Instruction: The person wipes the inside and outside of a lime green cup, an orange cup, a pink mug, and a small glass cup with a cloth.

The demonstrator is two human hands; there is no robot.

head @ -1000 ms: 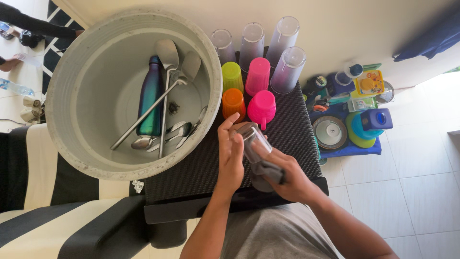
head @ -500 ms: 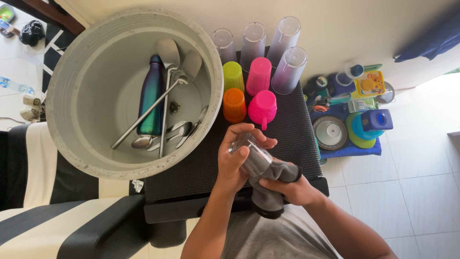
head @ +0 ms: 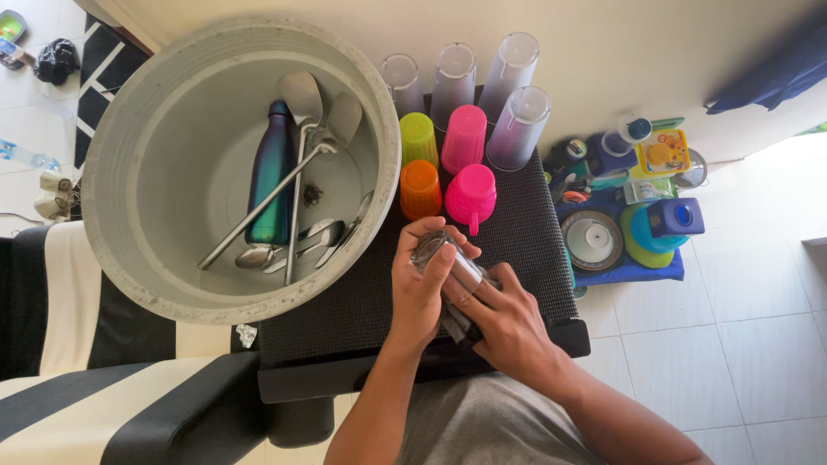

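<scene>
Clear glass tumbler [head: 435,251], judged light, rigid, smooth, slippery and breakable, lying tilted between both hands over the dark mat [head: 345,301]: left hand [head: 419,288] wrapped around its wall, right hand [head: 508,323] closed on a grey cloth [head: 457,320] at its base.

Clear glass [head: 437,256], tilted, clasped above black mat

Bright, even daylight fills the sharp view, strongest on the floor tiles [head: 758,284] at right, with soft shadows and slight wide-angle bending at the edges.
</scene>
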